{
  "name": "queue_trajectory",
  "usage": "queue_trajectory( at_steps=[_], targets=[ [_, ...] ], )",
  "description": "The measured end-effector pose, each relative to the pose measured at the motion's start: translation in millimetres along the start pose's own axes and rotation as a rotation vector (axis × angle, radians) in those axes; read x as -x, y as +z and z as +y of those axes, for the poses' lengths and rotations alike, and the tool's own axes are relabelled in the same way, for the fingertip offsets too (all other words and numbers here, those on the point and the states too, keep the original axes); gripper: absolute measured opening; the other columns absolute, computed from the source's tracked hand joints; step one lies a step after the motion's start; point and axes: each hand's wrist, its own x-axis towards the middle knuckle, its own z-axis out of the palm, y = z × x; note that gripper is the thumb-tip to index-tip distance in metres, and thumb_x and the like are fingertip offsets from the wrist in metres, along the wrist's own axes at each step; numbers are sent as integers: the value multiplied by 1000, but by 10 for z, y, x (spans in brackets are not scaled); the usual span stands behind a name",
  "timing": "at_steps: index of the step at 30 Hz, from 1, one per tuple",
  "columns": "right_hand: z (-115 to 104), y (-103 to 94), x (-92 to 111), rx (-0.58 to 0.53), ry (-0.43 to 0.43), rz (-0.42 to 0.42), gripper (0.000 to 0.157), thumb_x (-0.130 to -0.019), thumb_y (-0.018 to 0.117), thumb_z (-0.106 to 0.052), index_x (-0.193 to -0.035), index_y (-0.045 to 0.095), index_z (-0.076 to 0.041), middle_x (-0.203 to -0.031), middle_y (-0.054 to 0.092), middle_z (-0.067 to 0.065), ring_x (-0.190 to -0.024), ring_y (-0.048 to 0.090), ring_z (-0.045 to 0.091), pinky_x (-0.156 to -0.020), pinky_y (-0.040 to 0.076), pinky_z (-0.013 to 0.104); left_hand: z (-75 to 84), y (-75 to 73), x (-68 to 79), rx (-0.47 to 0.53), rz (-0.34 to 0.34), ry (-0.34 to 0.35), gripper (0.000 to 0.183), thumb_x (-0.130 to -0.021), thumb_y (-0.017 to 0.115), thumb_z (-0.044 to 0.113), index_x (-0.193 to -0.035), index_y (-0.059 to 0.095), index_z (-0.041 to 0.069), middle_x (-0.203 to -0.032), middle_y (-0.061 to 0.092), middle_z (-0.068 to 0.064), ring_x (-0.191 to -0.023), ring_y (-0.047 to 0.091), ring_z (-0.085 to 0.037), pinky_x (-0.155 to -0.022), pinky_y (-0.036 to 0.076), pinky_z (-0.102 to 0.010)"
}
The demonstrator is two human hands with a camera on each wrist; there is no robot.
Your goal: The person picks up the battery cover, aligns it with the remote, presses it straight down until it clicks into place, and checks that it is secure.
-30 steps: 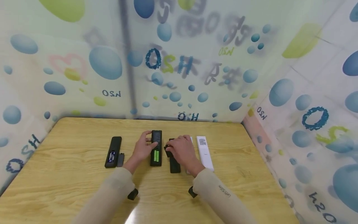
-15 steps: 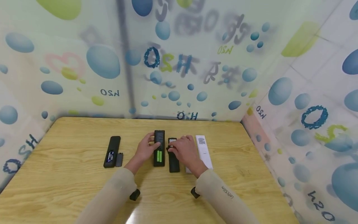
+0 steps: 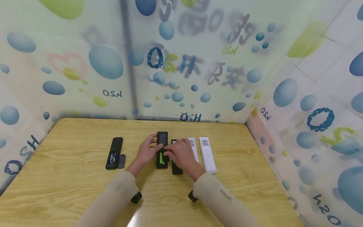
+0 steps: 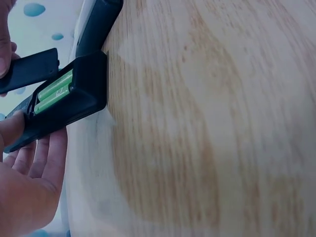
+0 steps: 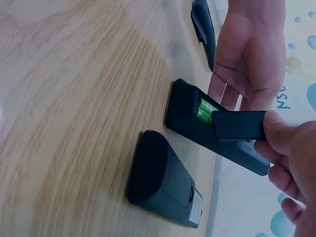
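A black remote control [image 3: 162, 138] lies back up with its battery compartment uncovered. Two green batteries [image 4: 54, 94] sit side by side in it. My left hand [image 3: 146, 152] grips this remote, thumb on top and fingers along its far side. Between thumb and fingers, my right hand [image 3: 182, 153] pinches a flat black battery cover [image 5: 239, 126]. That cover hovers just over the compartment, tilted, and partly hides the batteries in the head and right wrist views. Under the right hand lies a second black remote [image 3: 177, 168], part of it hidden.
Further left on the wooden table [image 3: 73, 176] lies another black remote [image 3: 115, 145] with batteries exposed, its loose cover [image 3: 121, 161] beside it. To the right are two white remotes, a nearer one [image 3: 193, 145] partly behind my hand and an outer one [image 3: 208, 157].
My right hand has carried the battery cover left, from above the second black remote to over the green batteries. The left hand keeps its grip, and its remote has shifted slightly right.
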Motion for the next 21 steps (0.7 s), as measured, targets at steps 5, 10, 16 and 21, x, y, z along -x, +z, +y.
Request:
queue_trajectory(
  at_steps=[5, 10, 16, 21],
  targets=[
    [-32, 17, -23, 28, -24, 23, 27, -90, 63, -45, -109, 75, -29, -95, 75, -14, -86, 63, 11, -95, 43, 37, -11, -6, -3, 9, 15, 21, 54, -99, 58, 19, -149, 38, 15, -137, 54, -22, -113, 63, -37, -75, 56, -36],
    [-50, 35, -41, 32, -28, 27, 28, -90, 63, -45, -109, 75, -28, -94, 75, -13, -84, 62, 11, -93, 43, 36, -19, -2, -11, 6, 22, 25, 53, -99, 58, 19, -149, 38, 15, -135, 56, -20, -110, 64, -34, -72, 55, -33],
    [-63, 53, -52, 13, -25, 25, 29, -90, 63, -45, -110, 74, -29, -94, 76, -13, -82, 61, 10, -92, 42, 35, -22, -4, -15, 6, 16, 35, 53, -99, 57, 18, -148, 38, 14, -134, 57, -21, -107, 66, -33, -72, 55, -34],
    [-72, 67, -57, 2, -19, 25, 28, -89, 63, -44, -110, 74, -29, -93, 76, -12, -82, 60, 11, -92, 42, 36, -25, -7, -23, -2, 22, 46, 52, -99, 57, 17, -147, 39, 13, -133, 57, -22, -105, 67, -34, -72, 56, -36]
  ],
)
